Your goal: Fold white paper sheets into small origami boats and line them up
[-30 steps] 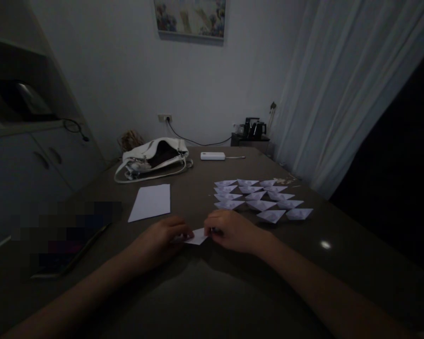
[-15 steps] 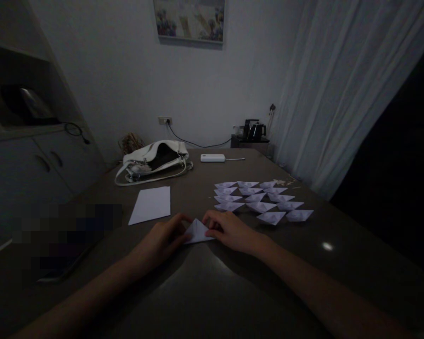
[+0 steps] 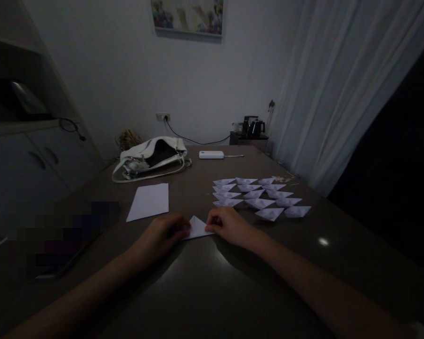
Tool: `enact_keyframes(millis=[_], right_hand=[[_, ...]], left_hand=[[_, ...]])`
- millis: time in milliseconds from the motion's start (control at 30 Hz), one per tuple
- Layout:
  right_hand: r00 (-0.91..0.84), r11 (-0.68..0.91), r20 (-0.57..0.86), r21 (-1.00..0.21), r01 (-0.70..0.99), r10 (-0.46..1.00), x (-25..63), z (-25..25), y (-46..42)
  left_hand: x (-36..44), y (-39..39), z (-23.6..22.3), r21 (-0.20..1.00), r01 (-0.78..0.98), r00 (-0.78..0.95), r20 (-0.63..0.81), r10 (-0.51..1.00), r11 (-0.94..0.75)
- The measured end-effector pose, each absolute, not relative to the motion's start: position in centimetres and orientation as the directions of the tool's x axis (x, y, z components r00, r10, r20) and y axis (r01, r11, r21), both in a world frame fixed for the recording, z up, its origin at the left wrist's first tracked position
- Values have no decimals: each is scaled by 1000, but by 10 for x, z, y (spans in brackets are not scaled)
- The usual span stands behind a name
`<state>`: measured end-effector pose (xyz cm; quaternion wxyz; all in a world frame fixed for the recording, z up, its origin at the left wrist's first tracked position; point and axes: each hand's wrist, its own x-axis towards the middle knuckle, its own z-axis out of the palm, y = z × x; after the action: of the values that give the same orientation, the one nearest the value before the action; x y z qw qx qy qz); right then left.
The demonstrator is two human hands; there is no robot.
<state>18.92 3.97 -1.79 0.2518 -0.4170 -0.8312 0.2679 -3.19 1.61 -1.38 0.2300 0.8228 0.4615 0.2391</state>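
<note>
With left fingers (image 3: 181,232) and right fingers (image 3: 212,227) pinching folded paper (image 3: 198,229)
Amid paper boats (image 3: 259,203), white sheet (image 3: 149,202), handbag (image 3: 146,147) on dark bench (image 3: 205,292), beside curtain (image 3: 314,94)

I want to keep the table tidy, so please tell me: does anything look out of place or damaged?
Yes: irregular pale patches near the right edge of the table, beyond the paper boats, odd against their neat rows. Scraps or surface damage, I cannot tell.

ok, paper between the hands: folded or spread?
Folded: the paper shows a triangular shape with a peaked top, its sides held by the left hand and right hand.
</note>
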Motion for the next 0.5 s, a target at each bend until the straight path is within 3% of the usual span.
enact_keyframes(millis=[500], right_hand=[[-537, 536, 206, -614, 580, 818, 188, -16, 39]], left_hand=[[-35, 18, -17, 419, 623, 638, 216, 739, -660]])
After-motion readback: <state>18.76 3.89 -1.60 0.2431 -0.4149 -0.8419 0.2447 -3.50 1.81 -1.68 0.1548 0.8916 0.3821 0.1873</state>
